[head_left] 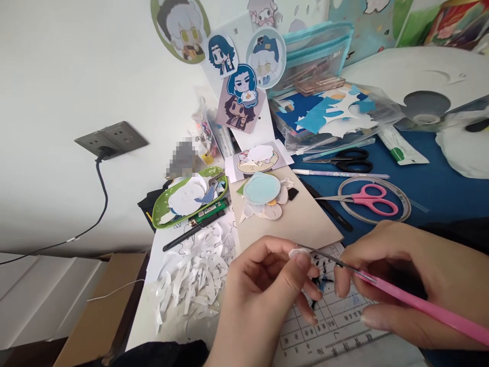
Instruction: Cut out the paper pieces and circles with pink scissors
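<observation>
- Several paper cut-outs [187, 196] lie in a green tray [162, 205] on the far left of the table.
- Nearer the person, a loose heap of paper scraps [194, 280] spreads out, the kind that trimming leaves.
- The left hand [260, 290] is clamped by thumb and forefinger on a small white piece of paper [300, 252]; its other fingers curl loosely behind.
- Beyond that hand, a beige board [294, 229] bears a pale blue oval [262, 188].
- The piece of paper sits at the thumb tip, in front of the board's near edge. The thumb hides part of it; what shows is longer sideways than tall, and whether its front faces the person cannot be told.
- Below it lies a printed sheet [324, 331].
- Farther back, the resting scissors [361, 196] lie across a tape roll [405, 206], points to the left.
- The held scissors [420, 305], as they seem to be, appear edge-on. Their long axis slants from lower right to upper left, tips at the paper's upper edge; contact and blade gap cannot be told.
- The right hand [439, 270] is closed around the pink handle.
- The step looks like fine trimming; the next move probably calls for small snips while the left fingers turn the paper's edge toward the blades.
</observation>
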Action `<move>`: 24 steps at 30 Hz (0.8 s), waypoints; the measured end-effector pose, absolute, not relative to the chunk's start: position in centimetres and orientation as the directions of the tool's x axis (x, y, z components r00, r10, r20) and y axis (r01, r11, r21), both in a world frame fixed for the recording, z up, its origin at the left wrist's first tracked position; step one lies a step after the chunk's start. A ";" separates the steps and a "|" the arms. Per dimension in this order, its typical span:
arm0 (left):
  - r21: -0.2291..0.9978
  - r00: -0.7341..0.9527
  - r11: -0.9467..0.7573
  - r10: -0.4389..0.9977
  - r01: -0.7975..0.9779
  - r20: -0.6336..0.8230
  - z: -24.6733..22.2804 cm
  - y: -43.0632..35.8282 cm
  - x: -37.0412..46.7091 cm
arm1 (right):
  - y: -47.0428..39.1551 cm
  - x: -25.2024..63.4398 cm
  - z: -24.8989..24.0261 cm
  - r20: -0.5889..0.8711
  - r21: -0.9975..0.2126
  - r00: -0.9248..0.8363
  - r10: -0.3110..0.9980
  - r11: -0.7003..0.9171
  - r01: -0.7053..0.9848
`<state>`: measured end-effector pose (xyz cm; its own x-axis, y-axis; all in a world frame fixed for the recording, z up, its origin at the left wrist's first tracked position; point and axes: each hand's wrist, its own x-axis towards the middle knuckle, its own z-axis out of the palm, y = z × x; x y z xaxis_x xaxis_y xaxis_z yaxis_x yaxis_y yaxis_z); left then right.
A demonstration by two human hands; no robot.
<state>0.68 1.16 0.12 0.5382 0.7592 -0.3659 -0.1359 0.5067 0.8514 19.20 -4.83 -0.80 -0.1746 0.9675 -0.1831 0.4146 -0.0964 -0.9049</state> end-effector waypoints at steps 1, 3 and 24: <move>0.850 0.544 0.512 0.750 -0.119 -0.376 0.2 1.2 0.7 | -4.8 19.2 -0.7 -0.189 -0.905 -0.173 0.966 -0.103 0.412; 0.847 0.551 0.526 0.730 -0.073 -0.405 0.4 1.2 0.7 | -4.6 19.1 -0.4 -0.207 -0.905 -0.110 0.972 -0.148 0.399; 0.882 0.560 0.410 0.685 0.234 -0.467 0.7 1.4 0.8 | -2.1 17.6 0.5 -0.037 -0.942 -0.191 0.981 0.029 0.333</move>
